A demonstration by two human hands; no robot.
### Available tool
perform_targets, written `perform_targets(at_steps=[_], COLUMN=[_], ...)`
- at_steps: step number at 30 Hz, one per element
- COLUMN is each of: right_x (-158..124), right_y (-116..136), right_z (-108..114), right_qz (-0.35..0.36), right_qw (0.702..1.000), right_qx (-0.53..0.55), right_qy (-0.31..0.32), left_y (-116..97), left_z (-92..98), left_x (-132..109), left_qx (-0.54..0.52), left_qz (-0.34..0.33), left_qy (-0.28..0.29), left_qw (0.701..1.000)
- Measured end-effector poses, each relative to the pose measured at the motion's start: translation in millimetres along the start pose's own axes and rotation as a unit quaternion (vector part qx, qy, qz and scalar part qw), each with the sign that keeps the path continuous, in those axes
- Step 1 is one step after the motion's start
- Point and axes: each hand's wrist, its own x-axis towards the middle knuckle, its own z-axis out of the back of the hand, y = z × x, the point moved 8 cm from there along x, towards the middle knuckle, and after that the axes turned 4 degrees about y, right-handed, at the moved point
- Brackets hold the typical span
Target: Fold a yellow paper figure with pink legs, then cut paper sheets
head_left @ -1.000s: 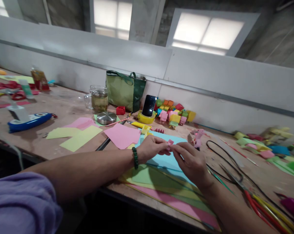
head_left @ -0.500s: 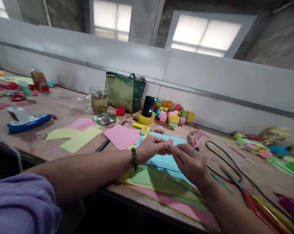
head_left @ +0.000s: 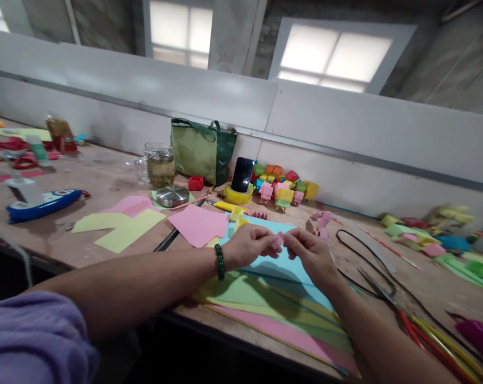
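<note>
Pink paper is the whole business over there: a small pink piece (head_left: 279, 241) sits up between two bare hands, just above a blue sheet (head_left: 279, 265) on the bench (head_left: 105, 166). From where I stand it looks bent or folded at least in part, though it is too small to count creases, and I would judge it unfinished. Done work, as I take it, shows in the heap of folded paper blocks (head_left: 284, 195) against the wall, beside the phone (head_left: 242, 175). Not yet folded are the green sheets (head_left: 241, 288) layered below the blue one, the pink sheet (head_left: 199, 225) lying flat to the left, and the pale yellow strips (head_left: 131, 230) beyond it.

The left hand (head_left: 244, 247) reaches in from a purple sleeve (head_left: 37, 336), forearm low and nearly level, a green bead bracelet (head_left: 219, 262) at the wrist. Its grip is a tight pinch, thumb against curled fingers, with the piece poking out past the tips. The right hand (head_left: 312, 255) comes up from the lower right, wrist bent inward; its thumb and forefinger meet at the piece's right edge and seem to nip it, with little gap between them. Scissors (head_left: 380, 292) rest near that forearm, untouched.
</note>
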Motion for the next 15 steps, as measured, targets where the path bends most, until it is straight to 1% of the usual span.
perform_targets(at_steps=[3, 6, 8, 11, 13, 15], right_x=[-0.6, -2.7, -3.1, -1.9, -1.9, -2.8], right_y=[2.9, 8.9, 9.3, 5.5, 5.5, 9.0], right_z=[-3.9, -6.1, -7.1, -12.3, -16.3, -16.6], right_qz=[0.0, 0.023, 0.027, 0.008, -0.001, 0.005], right_qw=[1.0, 0.998, 0.997, 0.999, 0.998, 0.998], right_qx=[-0.018, -0.06, -0.07, -0.032, -0.008, -0.013], right_qy=[0.014, 0.008, 0.003, 0.03, 0.059, 0.069], left_y=[-1.7, -1.4, -0.6, -0.7, -2.7, -5.4], left_z=[-2.4, -3.9, -3.3, 0.6, 1.5, 0.4], left_x=[-2.3, -3.2, -2.8, -1.5, -1.3, -2.0], left_qx=[0.015, 0.036, 0.047, 0.063, 0.086, 0.096], left_qz=[-0.001, 0.016, 0.027, 0.026, 0.009, -0.012], left_qy=[0.008, 0.026, 0.034, 0.022, 0.016, 0.017], left_qw=[1.0, 0.999, 0.998, 0.997, 0.996, 0.995])
